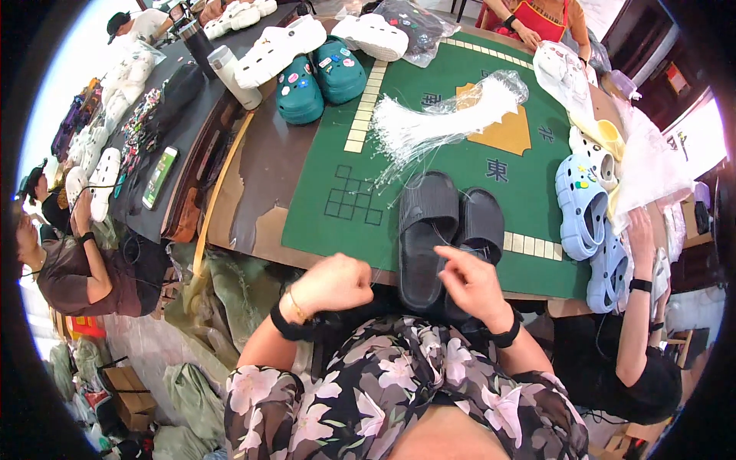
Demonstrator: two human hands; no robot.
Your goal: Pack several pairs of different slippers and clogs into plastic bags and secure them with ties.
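A pair of black slide sandals lies at the near edge of the table in front of me, the left slide [419,264] partly over the right slide [482,218]. A thin clear strand shows on the left slide's strap. My left hand [337,282] is closed just left of the slides; its fingertips are hidden, so what it holds cannot be seen. My right hand [471,284] is over the slides, its index finger and thumb apart and pointing left. Beyond them lies a bundle of white plastic tag loops [441,126], partly in a clear bag.
The green mat [314,222] covers the table. Teal clogs [299,92] and white clogs [280,52] stand far left, light blue clogs [580,205] at the right. A steel tumbler [234,77] and a phone [159,178] sit left. Co-workers' arms reach in from left, right and far side.
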